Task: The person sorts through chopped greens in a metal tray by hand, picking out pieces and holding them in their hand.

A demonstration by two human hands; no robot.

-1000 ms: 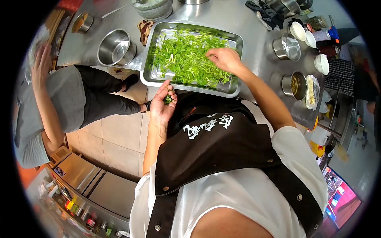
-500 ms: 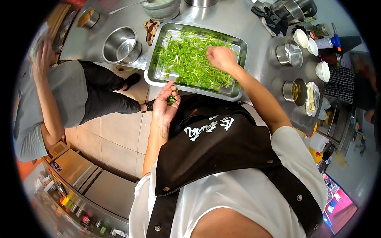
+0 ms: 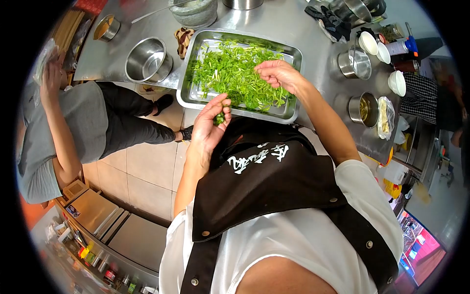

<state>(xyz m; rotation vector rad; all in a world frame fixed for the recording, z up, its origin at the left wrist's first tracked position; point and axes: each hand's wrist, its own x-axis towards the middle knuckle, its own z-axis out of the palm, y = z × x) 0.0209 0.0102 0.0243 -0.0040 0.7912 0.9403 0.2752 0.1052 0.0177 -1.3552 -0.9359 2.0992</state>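
Observation:
Chopped green herbs with pale stems lie spread across a rectangular metal tray at the table's near edge. My left hand is at the tray's front rim, palm up, its fingers curled round a small clump of the herbs. Over the right part of the herbs is my right hand, with thumb and fingertips pinched together. Whatever is between those fingertips is too small to make out.
On the steel table stand a metal pot, a stone mortar, a pan of orange liquid, and several pots and white bowls on the right. Another person stands at left. A camouflage cloth lies beside the tray.
My left hand has moved up and right to the tray rim, still closed on the clump. My right hand has shifted slightly and its fingers now point left in a pinch.

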